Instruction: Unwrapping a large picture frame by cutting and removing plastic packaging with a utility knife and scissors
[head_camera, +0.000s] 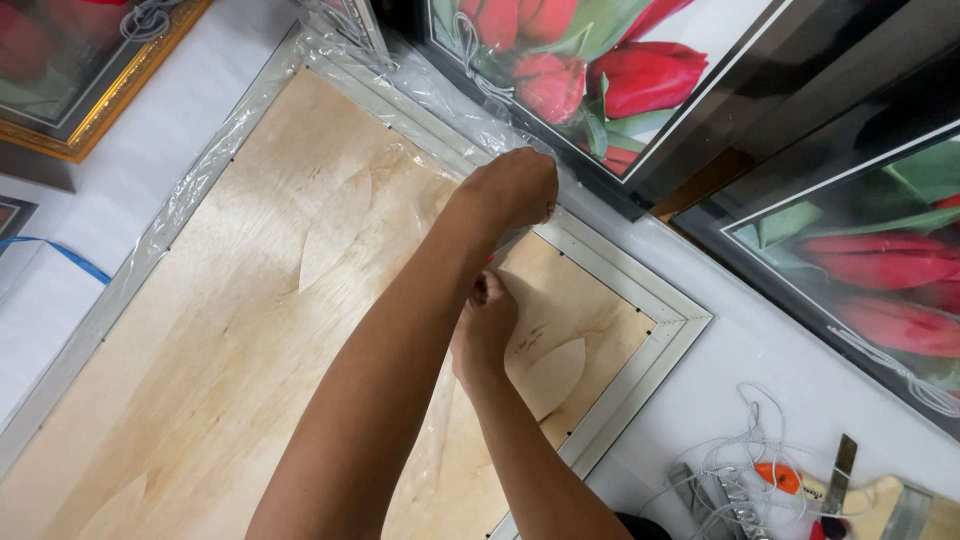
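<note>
Left hand (510, 190) pinches clear wrap (470, 115) at frame (640, 280) edge; right hand (485, 325) looks clenched, likely on wrap too. Wrap flimsy, slippery; frame stiff, face-down on table (150, 150); grip wrap's edge.

Both hands (510, 188) (485, 325) fisted, forearms crossing

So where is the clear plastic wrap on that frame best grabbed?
Probably at the loose, crinkled edge of the clear plastic wrap along the silver frame's far rail, coming from above beside the left hand. There it bunches off the surface; over the wooden backing it lies flat.
</note>
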